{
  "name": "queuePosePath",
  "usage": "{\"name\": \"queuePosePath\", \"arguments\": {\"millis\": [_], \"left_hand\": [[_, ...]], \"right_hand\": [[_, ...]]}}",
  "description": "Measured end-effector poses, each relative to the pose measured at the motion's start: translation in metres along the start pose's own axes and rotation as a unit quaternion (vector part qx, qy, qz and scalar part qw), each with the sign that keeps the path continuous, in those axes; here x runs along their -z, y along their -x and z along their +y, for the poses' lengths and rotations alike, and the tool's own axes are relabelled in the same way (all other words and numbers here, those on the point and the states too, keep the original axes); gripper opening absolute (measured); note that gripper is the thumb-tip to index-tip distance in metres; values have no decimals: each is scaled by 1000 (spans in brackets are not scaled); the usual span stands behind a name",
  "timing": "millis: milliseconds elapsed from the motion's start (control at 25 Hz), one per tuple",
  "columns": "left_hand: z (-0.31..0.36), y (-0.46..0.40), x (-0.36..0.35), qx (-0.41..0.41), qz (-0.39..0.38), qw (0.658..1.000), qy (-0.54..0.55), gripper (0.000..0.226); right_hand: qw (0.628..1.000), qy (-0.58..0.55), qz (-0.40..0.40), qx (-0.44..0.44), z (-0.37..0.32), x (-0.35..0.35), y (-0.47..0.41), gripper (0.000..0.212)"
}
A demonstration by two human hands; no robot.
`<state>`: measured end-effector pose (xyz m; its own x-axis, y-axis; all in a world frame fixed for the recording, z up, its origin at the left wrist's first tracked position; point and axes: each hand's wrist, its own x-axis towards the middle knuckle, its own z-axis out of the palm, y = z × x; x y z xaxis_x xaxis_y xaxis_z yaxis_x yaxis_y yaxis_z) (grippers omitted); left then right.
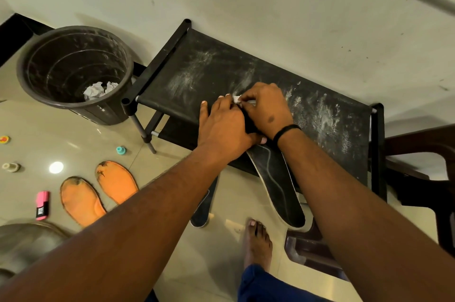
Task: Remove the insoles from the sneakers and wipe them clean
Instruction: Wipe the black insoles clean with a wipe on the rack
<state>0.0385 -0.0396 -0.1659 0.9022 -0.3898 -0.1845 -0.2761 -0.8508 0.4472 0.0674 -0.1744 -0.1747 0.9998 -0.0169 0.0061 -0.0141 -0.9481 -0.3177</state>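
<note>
Wiping is under way on a black insole (275,186), which is laid across the near edge of the dusty black rack (197,72), its toe end on the top shelf and its heel hanging out over the floor; the shelf is probably used as a firm backing for rubbing. The insole is pressed down by the left hand (221,129), fingers mostly straight, so that it is kept from sliding, while a small white wad of tissue (236,99) is pinched in the grip of the right hand (266,109) at the toe end. A second black insole (203,213) is leaned below the rack's front edge, partly hidden by the left forearm. Two orange insoles (98,191) are laid side by side on the floor left of the rack, apparently set apart. Crumpled paper lies in the dark bin (73,67) just left of the rack, likely kept close for spent wipes.
</note>
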Motion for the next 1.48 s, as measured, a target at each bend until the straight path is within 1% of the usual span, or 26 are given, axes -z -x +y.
{"name": "queuePosePath", "arguments": {"millis": [120,200,280,360,440,520,600,680,760,840,920,1000,1040,1120,1200,1240,1320,1400,1480], "left_hand": [[-2,0,-1,0,0,1000,-10,99],[-1,-1,-1,1,0,1000,-21,98],[0,0,1,1,-6,1000,-27,96],[1,0,3,-2,-14,1000,-27,92],[1,1,3,-8,-16,999,-27,90],[0,2,3,-11,-16,999,-31,92],[-1,0,2,-10,-19,999,-35,96],[-1,0,1,-8,-19,999,-40,99],[-1,-1,-1,-7,-14,999,-44,102],[-1,-1,-2,-7,-12,999,-42,104],[-2,-1,-2,-20,-18,999,-45,102],[-1,-2,-1,-39,-32,997,-58,94],[-1,-3,-1,-43,-41,996,-63,91],[-2,-4,-1,-44,-53,995,-67,89],[-2,-3,-2,-47,-56,995,-74,88],[-3,-3,-2,-49,-58,994,-76,89],[-4,-4,-1,-51,-63,994,-76,89],[-4,-5,-1,-50,-70,994,-75,93],[-4,-5,0,-47,-92,992,-75,108]], "right_hand": [[995,27,32,-89,8,5,-10,16],[992,0,50,-119,18,8,-2,13],[993,-35,36,-108,21,9,13,10],[996,-64,20,-66,17,11,24,10],[996,-81,15,-26,13,9,22,10],[997,-77,17,-9,9,3,15,10],[998,-44,39,-33,9,-2,7,12],[995,-4,63,-83,16,-1,6,14],[992,5,72,-101,25,2,10,14],[995,-33,50,-79,30,11,18,12],[995,-82,-12,-55,31,25,26,10],[992,-96,-69,-42,32,36,31,9],[993,-83,-75,-35,32,36,29,9],[998,-40,-36,-27,31,29,20,11],[999,-12,4,-47,31,19,3,12],[998,-4,11,-59,30,16,-4,14],[998,20,4,-51,25,12,-9,18],[999,31,-29,3,17,15,5,22],[997,7,-65,50,13,25,31,27]]}}
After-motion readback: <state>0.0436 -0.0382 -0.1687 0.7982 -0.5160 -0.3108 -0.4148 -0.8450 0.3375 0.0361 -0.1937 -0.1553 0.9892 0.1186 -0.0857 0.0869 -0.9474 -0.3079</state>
